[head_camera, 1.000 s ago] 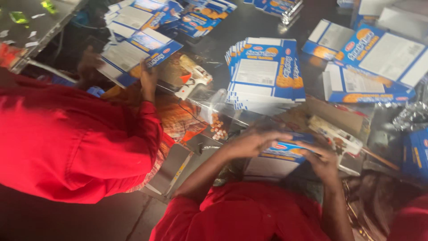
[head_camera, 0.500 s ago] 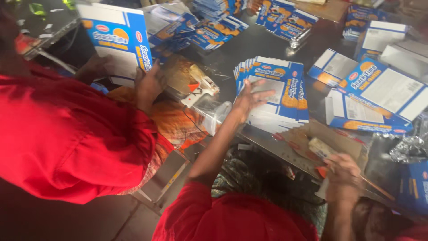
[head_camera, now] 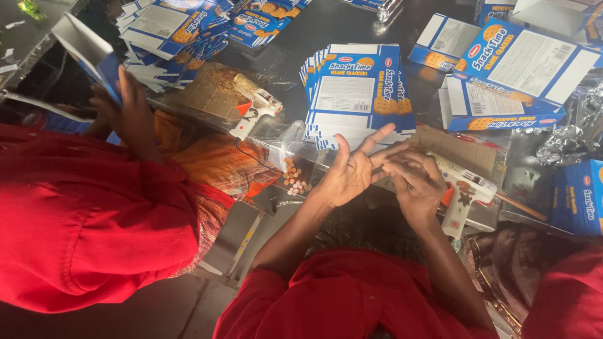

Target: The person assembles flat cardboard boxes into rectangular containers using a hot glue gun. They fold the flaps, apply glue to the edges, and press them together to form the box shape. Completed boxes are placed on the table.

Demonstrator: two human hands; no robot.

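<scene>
a dark table (head_camera: 326, 25) carries stacks of flat blue cartons, and the stack (head_camera: 355, 88) just beyond the person's hands lies at centre, with a co-worker in red (head_camera: 81, 207) at the left holding up a carton (head_camera: 88, 53). the left hand (head_camera: 352, 169) is spread, fingers loose and grasping nothing, while the right hand (head_camera: 414, 182) is curled with its fingertips touching the left palm. a white glue gun (head_camera: 465, 198) rests just right of the right hand, and a second gun (head_camera: 254, 110) lies further left.

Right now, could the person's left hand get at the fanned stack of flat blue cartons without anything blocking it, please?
Probably yes. The left hand is open, palm up, just below the stack of flat blue cartons, with only bare table between them. The right hand sits beside it, not across the path.
</scene>
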